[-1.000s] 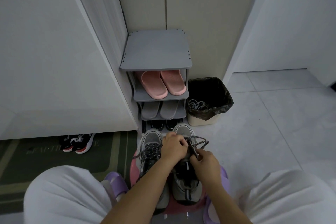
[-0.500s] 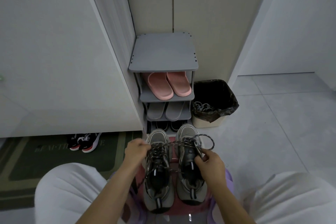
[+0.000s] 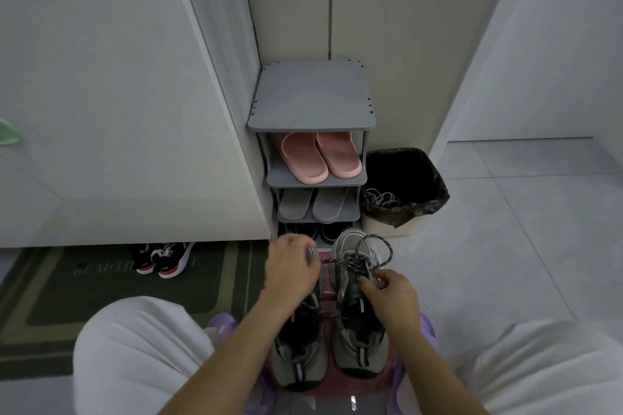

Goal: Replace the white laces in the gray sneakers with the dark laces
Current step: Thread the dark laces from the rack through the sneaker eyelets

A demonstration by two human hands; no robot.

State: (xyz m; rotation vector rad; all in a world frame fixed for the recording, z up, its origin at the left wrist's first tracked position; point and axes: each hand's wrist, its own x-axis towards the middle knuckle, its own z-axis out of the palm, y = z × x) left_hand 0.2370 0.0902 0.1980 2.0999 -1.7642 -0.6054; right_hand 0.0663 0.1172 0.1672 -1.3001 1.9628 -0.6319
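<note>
- Gray sneakers (image 3: 362, 347) stand side by side on a pink stool (image 3: 329, 301) between the person's knees, both already threaded with the dark laces (image 3: 354, 263).
- Half a second ago the left hand (image 3: 291, 274) was out to the left, drawing a lace sideways. It has now swung back over the front of the left sneaker.
- Its fingers are curled, but I cannot tell whether they grasp a lace.
- The right hand (image 3: 391, 300) has barely moved and pinches the dark lace at the right sneaker's tongue, with a loose loop rising beyond it.
- A pale tangle in the bin (image 3: 435, 178) looks like the white laces (image 3: 381, 197).
- Judged from this, threading seems done and only tightening or tying remains.
</note>
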